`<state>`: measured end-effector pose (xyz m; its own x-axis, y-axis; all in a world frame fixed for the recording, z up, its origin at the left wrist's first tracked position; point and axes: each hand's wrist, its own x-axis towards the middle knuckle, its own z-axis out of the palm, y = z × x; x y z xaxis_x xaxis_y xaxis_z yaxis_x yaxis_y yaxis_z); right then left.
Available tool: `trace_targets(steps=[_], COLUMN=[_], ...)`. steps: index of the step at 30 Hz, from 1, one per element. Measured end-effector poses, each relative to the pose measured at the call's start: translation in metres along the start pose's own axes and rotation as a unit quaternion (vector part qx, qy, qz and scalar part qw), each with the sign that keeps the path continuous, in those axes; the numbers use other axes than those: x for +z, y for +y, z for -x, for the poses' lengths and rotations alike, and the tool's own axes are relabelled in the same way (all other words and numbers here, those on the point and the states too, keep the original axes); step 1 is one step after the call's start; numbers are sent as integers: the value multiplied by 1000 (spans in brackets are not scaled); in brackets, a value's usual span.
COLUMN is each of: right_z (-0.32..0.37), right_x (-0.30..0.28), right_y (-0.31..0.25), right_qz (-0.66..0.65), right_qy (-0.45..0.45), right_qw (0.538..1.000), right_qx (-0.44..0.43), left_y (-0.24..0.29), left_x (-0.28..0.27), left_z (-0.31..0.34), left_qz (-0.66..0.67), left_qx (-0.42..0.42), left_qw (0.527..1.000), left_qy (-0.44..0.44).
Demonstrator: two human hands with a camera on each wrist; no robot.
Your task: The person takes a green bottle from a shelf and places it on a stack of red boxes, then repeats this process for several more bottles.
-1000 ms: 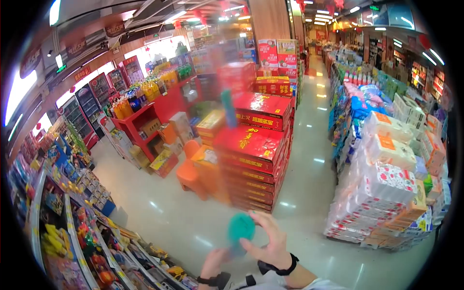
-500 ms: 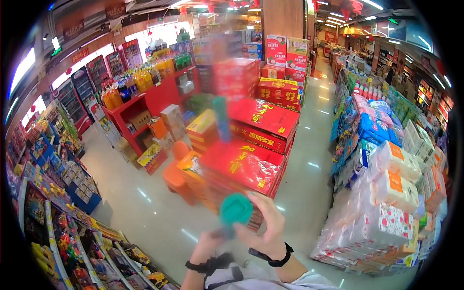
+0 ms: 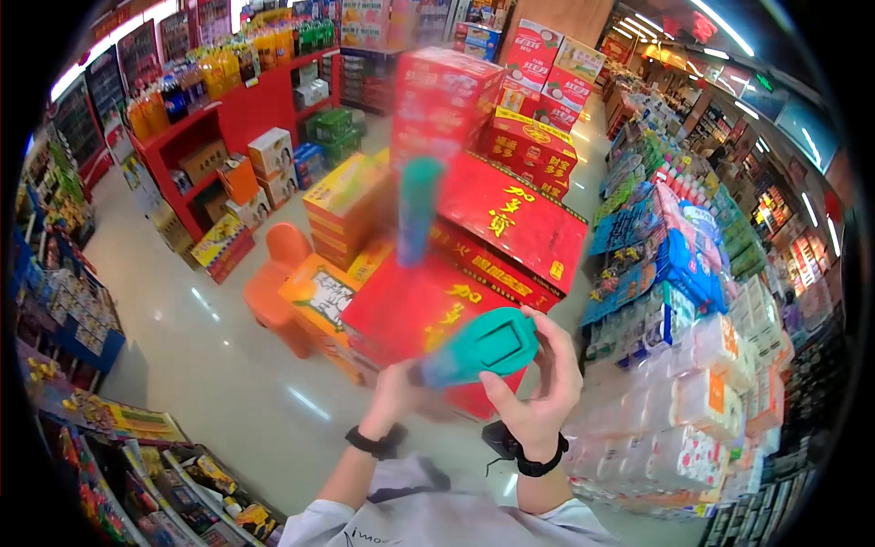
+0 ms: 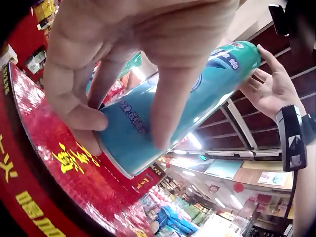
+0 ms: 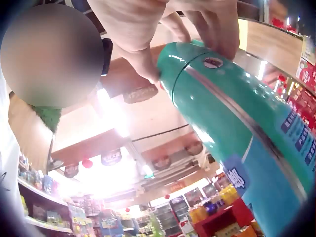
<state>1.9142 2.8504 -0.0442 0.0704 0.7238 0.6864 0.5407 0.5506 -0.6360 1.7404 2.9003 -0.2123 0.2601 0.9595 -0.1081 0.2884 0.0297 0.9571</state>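
Observation:
Both hands hold a teal-and-blue aerosol can (image 3: pixel 451 358) with a green cap (image 3: pixel 499 343), tilted over red cartons (image 3: pixel 401 305). My left hand (image 3: pixel 393 394) grips the lower end; in the left wrist view its thumb and fingers wrap the blue base. At the capped end, my right hand (image 3: pixel 540 392) pinches the cap between thumb and fingers, as the right wrist view shows near the cap seam (image 5: pixel 181 71). A second, blurred can (image 3: pixel 419 205) of like colours stands upright on the cartons, beyond the one in my hands.
An orange chair (image 3: pixel 278 283) and yellow boxes (image 3: pixel 351 196) stand left of the cartons. Stacked tissue packs (image 3: pixel 679 401) line the right side. A red shelf (image 3: pixel 246 109) with drink bottles is at the back left; a goods rack (image 3: pixel 173 488) sits lower left.
My view has tilted down and come closer to the cartons. The held can has swung up and right in view, its side now showing. Both hands keep hold of it.

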Motion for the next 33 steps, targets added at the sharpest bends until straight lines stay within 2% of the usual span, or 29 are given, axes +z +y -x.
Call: trace_targets(steps=[6, 10, 12, 14, 17, 20, 26, 33], right_z=[-52, -81, -90, -98, -109, -123, -134, -140], right_x=[60, 80, 87, 94, 100, 100, 102, 105], right_y=[46, 70, 84, 94, 108, 108, 143, 167], right_qz=[-21, -34, -42, -51, -45, -80, -103, -132], right_qy=[57, 51, 43, 35, 44, 42, 45, 13], right_qw=[996, 993, 994, 993, 990, 976, 985, 980], right_qx=[63, 97, 96, 103, 128, 196, 129, 149], left_y=[25, 3, -4, -7, -8, -11, -21, -36], left_x=[-41, -38, -34, -31, -26, -20, -2, 7], left_z=[-92, -141, -160, -172, -186, -196, -210, -220], left_qz=[-17, -12, 44, 49, 9, 13, 38, 7], left_qx=[-27, -20, -31, -18, 15, 4, 10, -16], left_qw=[997, 999, 998, 998, 999, 997, 993, 989], left_qy=[-65, -39, -40, -33, 35, 71, 112, 149])
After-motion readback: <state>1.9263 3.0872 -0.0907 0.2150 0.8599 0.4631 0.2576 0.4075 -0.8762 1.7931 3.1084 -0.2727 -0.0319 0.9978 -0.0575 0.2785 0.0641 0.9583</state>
